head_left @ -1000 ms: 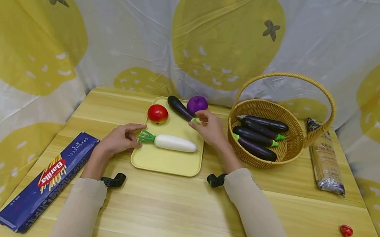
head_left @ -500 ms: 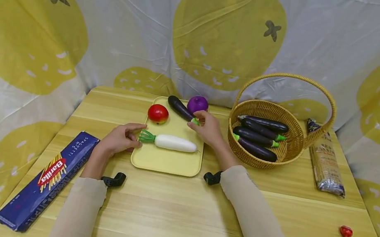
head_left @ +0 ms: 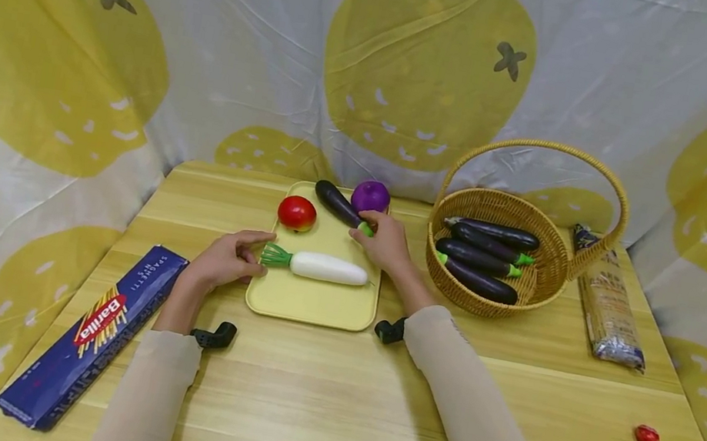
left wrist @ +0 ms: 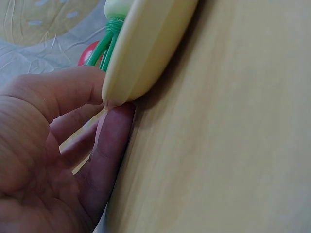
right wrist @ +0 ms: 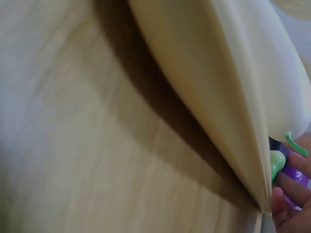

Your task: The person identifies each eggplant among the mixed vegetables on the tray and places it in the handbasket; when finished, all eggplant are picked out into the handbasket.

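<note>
In the head view, a yellow tray [head_left: 310, 310] holds a white radish [head_left: 331, 269] with green leaves, a red mango-like fruit [head_left: 296, 213], an eggplant [head_left: 337, 203] and a round purple vegetable [head_left: 371, 197]. My left hand [head_left: 227, 259] pinches the tray's left edge beside the radish leaves; in the left wrist view the thumb [left wrist: 112, 141] lies at the tray's lower rim. At the far right of the tray, my right hand [head_left: 387, 242] pinches the eggplant's green stem end. The right wrist view shows this green stem [right wrist: 277, 161] by the fingers, partly hidden behind the tray.
Right of the tray stands a wicker basket [head_left: 491, 308] with a tall handle and several eggplants inside. A noodle packet [head_left: 612, 311] lies beyond it, and a red lollipop [head_left: 647, 439] at the front right. The blue spaghetti box [head_left: 96, 333] lies by my left forearm.
My right wrist and forearm have shifted slightly left, while the fingers stay at the eggplant's stem. The head view has moved a little. My left hand keeps its place at the tray.
</note>
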`<state>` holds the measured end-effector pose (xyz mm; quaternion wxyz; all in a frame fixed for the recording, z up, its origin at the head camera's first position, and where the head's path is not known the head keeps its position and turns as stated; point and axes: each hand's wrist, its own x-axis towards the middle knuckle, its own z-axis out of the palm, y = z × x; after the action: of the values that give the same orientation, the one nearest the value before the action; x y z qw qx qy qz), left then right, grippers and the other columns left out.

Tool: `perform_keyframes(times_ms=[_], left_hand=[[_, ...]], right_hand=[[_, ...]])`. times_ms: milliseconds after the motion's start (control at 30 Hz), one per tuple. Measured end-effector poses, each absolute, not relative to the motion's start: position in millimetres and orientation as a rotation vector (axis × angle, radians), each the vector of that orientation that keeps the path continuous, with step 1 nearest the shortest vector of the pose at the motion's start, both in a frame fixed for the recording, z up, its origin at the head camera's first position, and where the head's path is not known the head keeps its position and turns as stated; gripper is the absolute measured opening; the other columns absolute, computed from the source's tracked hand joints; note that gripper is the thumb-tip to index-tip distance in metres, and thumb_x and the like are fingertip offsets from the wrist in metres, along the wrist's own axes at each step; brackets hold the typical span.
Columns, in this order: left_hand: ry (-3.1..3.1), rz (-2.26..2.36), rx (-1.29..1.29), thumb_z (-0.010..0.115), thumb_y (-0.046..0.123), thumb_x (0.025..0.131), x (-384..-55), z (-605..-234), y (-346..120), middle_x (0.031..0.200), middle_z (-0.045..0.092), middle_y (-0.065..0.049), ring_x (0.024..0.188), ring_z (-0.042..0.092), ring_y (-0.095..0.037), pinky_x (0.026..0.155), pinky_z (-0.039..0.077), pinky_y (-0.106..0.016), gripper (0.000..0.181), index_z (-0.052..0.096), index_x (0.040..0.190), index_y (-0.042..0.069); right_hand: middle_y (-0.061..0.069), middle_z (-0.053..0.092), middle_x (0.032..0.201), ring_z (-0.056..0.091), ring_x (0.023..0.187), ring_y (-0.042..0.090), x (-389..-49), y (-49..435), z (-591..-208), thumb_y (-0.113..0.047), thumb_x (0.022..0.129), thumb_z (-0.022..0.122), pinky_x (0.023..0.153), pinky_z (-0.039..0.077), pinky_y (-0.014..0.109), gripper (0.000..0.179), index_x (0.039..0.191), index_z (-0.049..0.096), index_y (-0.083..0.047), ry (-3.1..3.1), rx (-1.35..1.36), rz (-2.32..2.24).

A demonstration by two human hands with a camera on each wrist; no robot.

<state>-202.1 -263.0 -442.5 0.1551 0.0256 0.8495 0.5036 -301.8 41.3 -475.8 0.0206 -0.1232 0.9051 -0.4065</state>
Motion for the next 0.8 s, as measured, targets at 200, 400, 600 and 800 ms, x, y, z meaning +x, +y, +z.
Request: perform_keyframes(times_ms=[200,400,600,800], left_hand=[[2.445,1.429,0.07,0.076,-0.003,0.087,-201.4,-441.6,-262.0,0.093,0.061,-0.021,0.072,0.059,-0.022,0.063,0.057,-0.029,0.069,0.052,0.151,0.004],[2.44,1.416,0.067,0.076,-0.002,0.087,-200.9,-440.3,-261.0,0.093,0.061,-0.02,0.075,0.059,-0.025,0.065,0.058,-0.031,0.069,0.051,0.151,0.004],[2.439,1.424,0.061,0.075,-0.003,0.087,-200.7,-439.1,-261.2,0.093,0.061,-0.02,0.075,0.059,-0.021,0.066,0.059,-0.031,0.069,0.05,0.152,0.004],[2.453,1.402,0.07,0.076,-0.001,0.088,-199.9,-438.8,-261.3,0.092,0.06,-0.019,0.076,0.058,-0.022,0.067,0.061,-0.032,0.069,0.05,0.152,0.004]], right_hand=[[0.01,0.072,0.128,0.065,0.116,0.028,-302.0,37.5,-475.4,-0.027,0.095,0.075,0.104,0.051,0.044,0.044,0.136,0.068,-0.011,2.841,-0.364,-1.264],[0.01,0.075,0.118,0.066,0.109,0.027,-300.6,36.5,-476.4,-0.018,0.095,0.074,0.098,0.054,0.043,0.034,0.127,0.072,-0.008,2.844,-0.333,-1.305],[0.01,0.073,0.118,0.064,0.107,0.026,-301.0,37.9,-476.6,-0.018,0.097,0.071,0.095,0.054,0.042,0.036,0.131,0.071,-0.008,2.857,-0.363,-1.224],[0.011,0.073,0.114,0.065,0.102,0.026,-297.7,42.2,-472.5,-0.016,0.098,0.069,0.09,0.055,0.041,0.032,0.129,0.072,-0.007,2.855,-0.416,-1.203]])
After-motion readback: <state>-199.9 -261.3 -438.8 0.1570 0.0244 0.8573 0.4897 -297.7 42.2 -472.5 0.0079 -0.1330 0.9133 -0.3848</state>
